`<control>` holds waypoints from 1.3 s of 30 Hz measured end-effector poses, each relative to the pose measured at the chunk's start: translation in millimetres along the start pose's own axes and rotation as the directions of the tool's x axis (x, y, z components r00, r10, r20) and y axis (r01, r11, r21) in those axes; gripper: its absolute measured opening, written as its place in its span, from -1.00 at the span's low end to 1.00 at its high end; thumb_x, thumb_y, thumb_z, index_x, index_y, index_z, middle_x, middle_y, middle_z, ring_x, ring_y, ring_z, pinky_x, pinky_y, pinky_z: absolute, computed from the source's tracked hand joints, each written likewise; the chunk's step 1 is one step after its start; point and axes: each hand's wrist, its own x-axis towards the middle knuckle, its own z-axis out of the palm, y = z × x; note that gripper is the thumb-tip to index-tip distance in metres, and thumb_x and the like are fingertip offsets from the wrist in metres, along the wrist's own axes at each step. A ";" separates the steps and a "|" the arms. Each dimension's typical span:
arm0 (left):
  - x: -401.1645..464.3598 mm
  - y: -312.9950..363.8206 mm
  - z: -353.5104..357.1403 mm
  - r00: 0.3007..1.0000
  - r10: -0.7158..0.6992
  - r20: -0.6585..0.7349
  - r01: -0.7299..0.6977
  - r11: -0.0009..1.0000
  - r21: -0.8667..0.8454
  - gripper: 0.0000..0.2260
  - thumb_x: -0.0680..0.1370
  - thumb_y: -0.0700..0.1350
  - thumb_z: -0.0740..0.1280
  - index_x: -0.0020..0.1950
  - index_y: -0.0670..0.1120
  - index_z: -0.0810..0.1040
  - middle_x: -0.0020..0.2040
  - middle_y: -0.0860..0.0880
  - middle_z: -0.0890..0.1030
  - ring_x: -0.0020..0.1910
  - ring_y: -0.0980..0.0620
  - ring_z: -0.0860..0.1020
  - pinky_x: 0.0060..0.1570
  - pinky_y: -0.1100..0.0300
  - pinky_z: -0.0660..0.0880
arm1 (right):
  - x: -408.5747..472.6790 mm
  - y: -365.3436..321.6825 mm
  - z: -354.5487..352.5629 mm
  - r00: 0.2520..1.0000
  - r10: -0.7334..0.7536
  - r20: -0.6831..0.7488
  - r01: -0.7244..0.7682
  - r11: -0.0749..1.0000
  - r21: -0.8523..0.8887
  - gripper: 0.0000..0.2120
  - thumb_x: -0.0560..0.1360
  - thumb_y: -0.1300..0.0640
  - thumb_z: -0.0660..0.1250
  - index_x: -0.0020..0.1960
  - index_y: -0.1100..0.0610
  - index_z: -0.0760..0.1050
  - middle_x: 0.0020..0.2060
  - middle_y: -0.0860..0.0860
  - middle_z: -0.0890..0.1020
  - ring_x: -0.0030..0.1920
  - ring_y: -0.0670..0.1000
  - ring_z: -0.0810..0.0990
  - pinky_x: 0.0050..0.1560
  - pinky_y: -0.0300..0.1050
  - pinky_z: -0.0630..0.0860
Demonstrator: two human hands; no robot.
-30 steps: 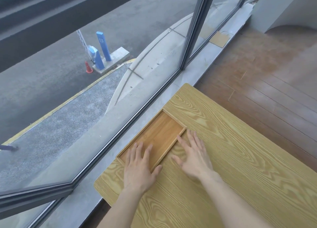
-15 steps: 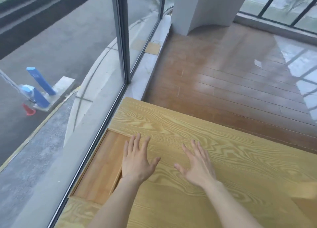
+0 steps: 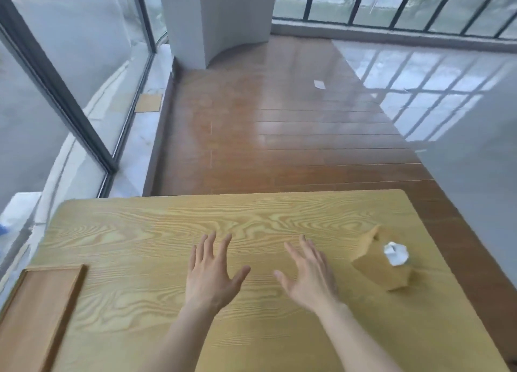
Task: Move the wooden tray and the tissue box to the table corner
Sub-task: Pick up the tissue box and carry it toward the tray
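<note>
Hands: left hand [image 3: 211, 278] and right hand [image 3: 309, 278] were spread flat, empty, over bare grained table [image 3: 251, 220].
Tray: wooden tray [image 3: 36, 313] lay far left of the left hand (cut off by the frame).
Box: tissue box [image 3: 380, 262], blurred, sat right of the right hand.

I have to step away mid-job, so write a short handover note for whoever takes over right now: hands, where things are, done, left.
Left hand: open, fingers spread, holding nothing, over mid-table.
Right hand: open, empty, nearer the tissue box.
Wooden tray: flat along the table's left edge, near the window side, untouched by either hand.
Tissue box: on the right side of the table, white tissue sticking up, not yet touched.
Done: tray looks placed at the left.
Left: carry the tissue box over beside the tray.
</note>
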 end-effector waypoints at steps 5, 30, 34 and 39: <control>4.9 97.4 39.5 0.997 0.003 0.076 0.003 0.997 -0.080 -0.22 0.47 0.45 0.18 0.60 0.20 0.04 0.64 0.01 0.03 0.61 -0.08 0.02 0.55 -0.07 0.10 | -11.7 95.7 -40.6 0.985 0.128 -0.115 -0.117 0.988 0.103 -0.30 0.57 -0.34 0.25 0.63 -0.13 0.21 0.68 0.01 0.17 0.67 0.07 0.12 0.59 0.07 0.21; 13.2 304.7 172.1 0.843 -0.184 0.505 0.484 0.667 -0.566 -0.12 0.45 0.13 0.51 0.61 0.04 0.08 0.48 0.00 0.37 0.38 -0.01 0.43 0.36 -0.01 0.42 | 13.3 292.6 -61.3 0.855 0.518 -0.035 -0.387 0.680 0.623 -0.60 0.63 -0.21 0.22 -0.29 -0.04 0.51 -0.37 -0.10 0.58 -0.19 0.09 0.60 -0.23 -0.02 0.42; 29.7 295.3 170.7 0.848 -0.207 0.488 0.486 0.674 -0.556 -0.19 0.46 0.00 0.53 0.60 0.07 0.15 0.45 -0.02 0.39 0.36 -0.04 0.45 0.30 -0.01 0.47 | 4.3 299.8 -50.8 0.868 0.478 0.135 -0.383 0.472 0.794 -0.65 0.53 -0.08 0.49 0.28 0.00 0.64 0.04 -0.10 0.70 0.12 -0.04 0.66 0.21 -0.08 0.57; 36.4 284.9 172.6 0.827 -0.201 0.526 0.514 0.650 -0.559 -0.30 0.49 -0.11 0.51 0.53 0.11 0.25 0.29 0.07 0.52 0.15 0.08 0.56 -0.17 0.30 0.46 | 4.1 296.0 -37.4 0.868 0.445 0.221 -0.408 0.384 0.828 -0.78 0.48 0.04 0.54 0.06 -0.21 0.65 -0.01 -0.25 0.73 0.11 -0.24 0.66 0.03 -0.29 0.52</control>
